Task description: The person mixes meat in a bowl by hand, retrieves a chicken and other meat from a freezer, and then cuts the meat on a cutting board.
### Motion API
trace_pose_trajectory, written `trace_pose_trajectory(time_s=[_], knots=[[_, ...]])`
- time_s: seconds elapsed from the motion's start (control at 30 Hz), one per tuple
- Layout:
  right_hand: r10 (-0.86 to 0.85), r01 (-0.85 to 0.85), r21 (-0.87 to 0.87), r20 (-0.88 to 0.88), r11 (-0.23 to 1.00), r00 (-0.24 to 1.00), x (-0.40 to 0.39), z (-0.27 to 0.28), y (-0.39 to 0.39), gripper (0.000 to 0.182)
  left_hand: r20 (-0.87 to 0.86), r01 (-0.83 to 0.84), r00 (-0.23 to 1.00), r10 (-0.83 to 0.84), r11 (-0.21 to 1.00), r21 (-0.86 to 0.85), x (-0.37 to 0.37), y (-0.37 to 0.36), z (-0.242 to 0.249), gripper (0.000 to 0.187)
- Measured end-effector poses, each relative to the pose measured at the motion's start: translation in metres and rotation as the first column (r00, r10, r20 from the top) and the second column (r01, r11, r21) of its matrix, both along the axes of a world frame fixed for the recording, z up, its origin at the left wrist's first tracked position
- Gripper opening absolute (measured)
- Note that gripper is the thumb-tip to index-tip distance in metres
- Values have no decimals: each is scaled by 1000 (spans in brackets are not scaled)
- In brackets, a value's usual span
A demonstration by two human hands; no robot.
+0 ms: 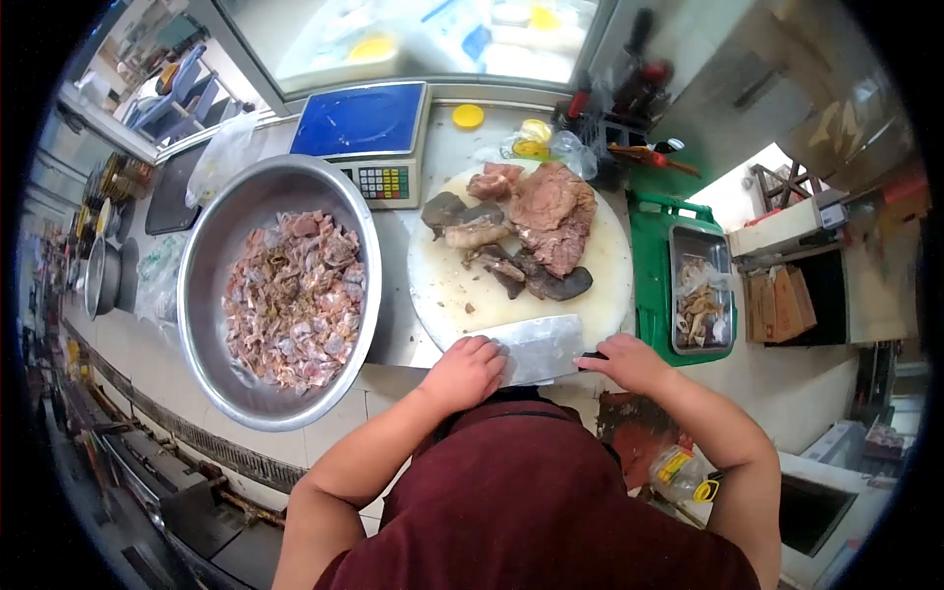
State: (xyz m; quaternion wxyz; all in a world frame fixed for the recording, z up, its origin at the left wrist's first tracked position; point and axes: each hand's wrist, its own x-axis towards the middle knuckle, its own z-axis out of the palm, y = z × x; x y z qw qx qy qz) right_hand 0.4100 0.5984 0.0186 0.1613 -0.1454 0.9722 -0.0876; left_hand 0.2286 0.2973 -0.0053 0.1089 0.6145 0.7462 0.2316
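A cleaver lies flat along the near edge of the round white cutting board. My right hand is closed around its black handle. My left hand rests palm down on the board's near edge, beside the left end of the blade, fingers slightly bent; its fingertips are partly hidden. Farther back on the board lie a large brown piece of cooked meat, dark pieces of meat and a paler piece. To the left, a big metal basin holds chopped meat.
Behind the basin stands a scale with a blue top. A yellow lid and plastic bags sit behind the board. On the right, a metal tray of scraps rests on a green bin. A plastic bottle is below.
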Motion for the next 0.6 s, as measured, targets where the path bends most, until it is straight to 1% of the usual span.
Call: trace_pose_trajectory(time_s=[0.03, 0.1, 0.13, 0.2, 0.33, 0.4, 0.43, 0.47, 0.5, 0.6], knots=[[7, -7, 2, -1, 1000, 1000, 1, -1, -1, 52, -1, -7, 1000, 7, 1000, 2, -2, -4, 1, 30], [12, -8, 83, -51, 996, 999, 4, -3, -6, 49, 4, -62, 998, 62, 998, -17, -6, -12, 3, 28], [15, -10, 88, -52, 996, 999, 4, -2, -12, 49, 4, -65, 998, 65, 998, -13, -8, -17, 2, 28], [-73, 93, 124, -161, 988, 984, 4, 2, -27, 47, 47, -113, 993, 110, 992, 48, -12, -28, 0, 27], [-96, 123, 109, -224, 986, 970, 2, -5, -54, 45, 85, -158, 985, 154, 986, 48, -20, -50, 5, 28], [-148, 167, 48, -271, 985, 951, 0, -17, -63, 41, 94, -191, 978, 184, 978, 80, -20, -61, 4, 25], [-120, 137, 42, -277, 990, 953, 1, -24, -65, 41, 86, -196, 978, 189, 977, 84, -21, -67, 5, 25], [-173, 198, 51, -311, 979, 934, 3, -31, -65, 40, 76, -215, 975, 208, 973, 84, -20, -75, 5, 24], [-212, 245, 52, -348, 968, 913, 0, -38, -62, 39, 120, -207, 973, 199, 977, 57, -21, -82, 2, 24], [-233, 286, 116, -338, 951, 912, -8, -30, -62, 42, 120, -291, 952, 283, 955, 57, -12, -105, 5, 23]])
